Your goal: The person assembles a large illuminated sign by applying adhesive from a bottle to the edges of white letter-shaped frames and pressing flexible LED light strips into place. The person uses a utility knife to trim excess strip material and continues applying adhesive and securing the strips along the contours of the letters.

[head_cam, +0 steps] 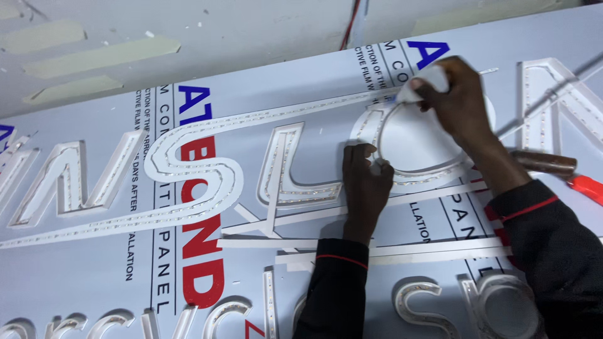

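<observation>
A large grey panel (75, 263) covered in protective film lies flat, with letter-shaped channels cut into it and lined with strips of small lights. My left hand (365, 183) presses its fingers on the left rim of a round letter channel (411, 141). My right hand (457, 97) reaches over the top of that same round letter and pinches a small white piece (419, 85), like a scrap of tape or backing paper. Both arms wear dark sleeves with red trim.
A wooden handle (545, 164) and a red tool (587, 187) lie on the panel at the right edge. Loose white strips (352, 242) lie across the panel below the letters. Red and black wires (352, 22) run along the pale surface behind.
</observation>
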